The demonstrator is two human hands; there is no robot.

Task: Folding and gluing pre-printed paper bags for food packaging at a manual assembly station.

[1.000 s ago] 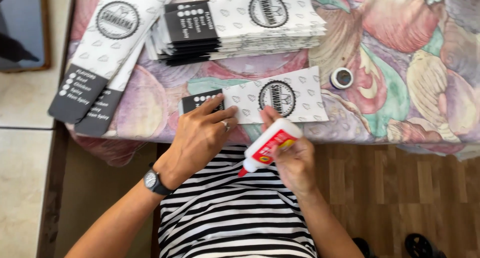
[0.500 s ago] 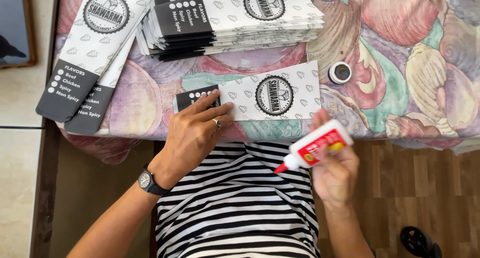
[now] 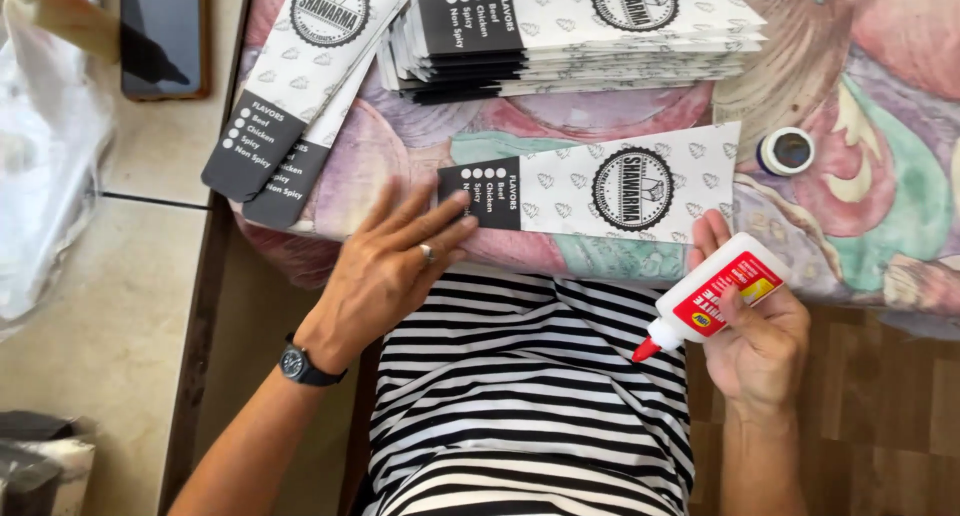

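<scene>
A flat white paper sleeve [image 3: 600,186] with a black end and a round black logo lies along the near edge of the cloth-covered table [image 3: 860,216]. My left hand [image 3: 395,266] rests open with its fingertips pressing on the sleeve's black end. My right hand [image 3: 765,341] grips a white glue bottle [image 3: 712,294] with a red label and red nozzle, tilted so the nozzle points down-left, off the table just right of the sleeve's near corner.
A stack of the same sleeves [image 3: 580,26] lies at the back of the table, with two more sleeves [image 3: 295,86] overhanging its left corner. A small round black cap [image 3: 787,151] sits to the right. A dark phone [image 3: 162,36] lies on the tiled floor.
My right hand has carried the glue bottle off the sleeve's near edge and out to the right. My left hand has stayed on the sleeve's black end.
</scene>
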